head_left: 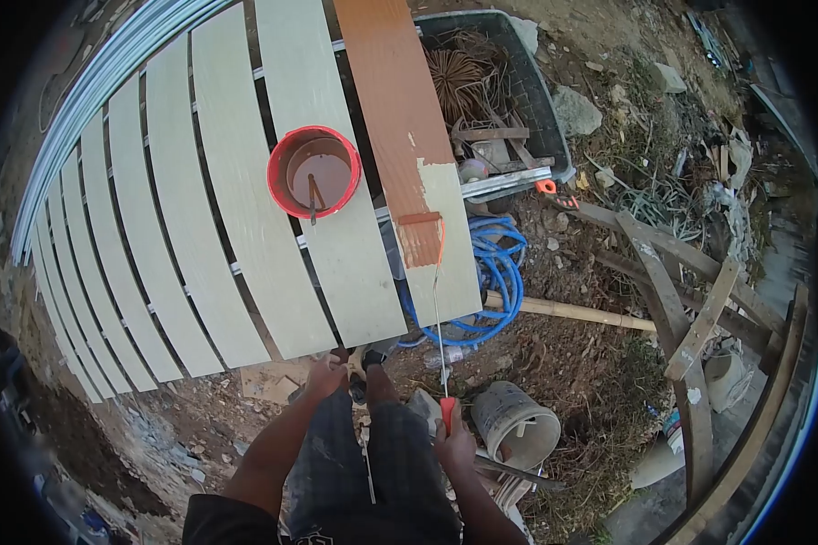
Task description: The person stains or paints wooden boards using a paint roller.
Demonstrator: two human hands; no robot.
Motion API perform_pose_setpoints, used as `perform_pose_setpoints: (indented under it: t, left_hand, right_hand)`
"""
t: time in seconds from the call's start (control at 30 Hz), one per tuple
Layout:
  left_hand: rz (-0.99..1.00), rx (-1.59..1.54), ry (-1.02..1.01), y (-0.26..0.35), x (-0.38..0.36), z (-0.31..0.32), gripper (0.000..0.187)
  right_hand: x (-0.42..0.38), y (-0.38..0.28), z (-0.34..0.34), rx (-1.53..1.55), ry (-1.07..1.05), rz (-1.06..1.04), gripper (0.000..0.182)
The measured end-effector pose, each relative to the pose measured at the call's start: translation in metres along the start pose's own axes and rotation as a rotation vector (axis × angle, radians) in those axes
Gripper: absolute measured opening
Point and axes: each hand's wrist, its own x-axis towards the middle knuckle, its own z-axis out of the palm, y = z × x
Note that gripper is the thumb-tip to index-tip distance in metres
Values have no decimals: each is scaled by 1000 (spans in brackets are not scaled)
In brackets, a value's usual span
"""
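Note:
My right hand [456, 447] is wrapped round the red handle of a paint roller [440, 327]. The roller's head lies across the rightmost board [454, 277], which is brown along its far part and pale near me, with a brown patch around the roller. My left hand [325, 374] hangs by the near ends of the pale boards [300, 300], its fingers curled in; whether anything is in them is hidden. A red bucket [277, 186] of brown paint stands on the boards, with a stick [313, 195] leaning in it.
Right of the boards are a dark tub [554, 136] of scrap, a coiled blue hose [509, 272] and a bamboo pole [582, 313]. A white pail [509, 413] lies by my right arm. Wooden frame pieces [668, 300] stand further right on rubble-strewn ground.

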Motion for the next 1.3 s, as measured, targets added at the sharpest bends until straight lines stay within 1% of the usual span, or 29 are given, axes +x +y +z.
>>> perform_pose_setpoints:
  t: [0.07, 0.1, 0.17, 0.2, 0.27, 0.3, 0.33, 0.4, 0.47, 0.53, 0.6, 0.63, 0.67, 0.7, 0.77, 0.8, 0.87, 0.93, 1.0, 1.03, 1.07, 1.1, 1.13, 1.2, 1.27, 1.3]
  left_hand:
    - [-11, -32, 12, 7, -3, 6, 53]
    - [-24, -47, 7, 15, -6, 6, 53]
    - [-30, -55, 8, 17, -9, 6, 53]
    - [-45, -50, 13, 14, -7, 7, 53]
    - [-58, -31, 15, 10, -11, 3, 53]
    - [-71, -53, 20, 12, -15, -1, 53]
    - [-86, -81, 22, 11, -19, -1, 53]
    - [-76, -45, 31, 6, -23, -4, 54]
    - [-72, -22, 44, 0, -23, -5, 54]
    - [-96, 35, 70, -7, -25, -7, 54]
    - [-82, 56, 77, -24, -19, -2, 53]
    - [-70, 77, 92, -30, -19, 1, 53]
    - [-66, 79, 91, -27, -22, 3, 53]
    - [-78, 47, 70, -26, -25, 7, 53]
    - [-87, 16, 47, -25, -26, 17, 52]
    - [-50, 16, 44, -25, -24, 23, 51]
    - [-24, 27, 39, -27, -23, 28, 51]
    - [-36, 26, 21, -22, -25, 34, 52]
    - [-43, 49, 9, -19, -24, 37, 52]
    - [-47, 65, 4, -15, -21, 37, 52]
    - [-41, 90, 2, -7, -22, 35, 52]
    - [-75, 21, 1, 4, -26, 32, 50]
    - [-109, -49, -2, 5, -27, 30, 48]
    - [-87, -33, 4, 11, -27, 23, 47]
    - [-95, -121, 9, 26, -28, 15, 47]
    - [-94, -113, 4, 26, -26, 11, 47]
  right_hand:
    - [56, -46, -15, 31, 45, -54, 64]
    - [92, -53, -8, -13, 181, -202, 69]
    - [143, -104, -38, -18, 163, -209, 64]
    - [159, -118, -47, -17, 163, -208, 63]
    - [161, -124, -67, -27, 142, -203, 62]
    - [161, -120, -75, -49, 122, -199, 61]
    - [156, -103, -75, -46, 124, -193, 61]
    - [130, -48, -71, -70, 167, -265, 60]
    - [97, 4, -69, -126, 75, -163, 62]
    - [56, 46, -70, -195, 34, -97, 65]
    - [19, 77, -70, -211, -92, -1, 67]
    - [1, 96, -61, -210, -89, 4, 67]
    - [-14, 114, -49, -213, -40, -41, 67]
    - [-20, 112, -49, -216, 10, -87, 67]
    - [-16, 103, -41, -177, 49, -103, 67]
    - [-10, 98, -34, -137, 85, -120, 67]
    - [32, 62, -35, -95, 31, -87, 66]
    - [82, 15, -46, -92, 83, -123, 65]
    - [130, -35, -62, -91, 53, -108, 64]
    - [144, -42, -66, -73, 57, -102, 64]
    - [154, -47, -67, -59, 129, -153, 64]
    - [158, -50, -64, -39, 201, -199, 63]
    - [153, -41, -57, -12, 203, -183, 63]
    - [125, 1, -46, -59, 175, -184, 65]
    - [84, 51, -35, -69, 154, -147, 68]
    - [61, 75, -33, -89, 113, -121, 69]
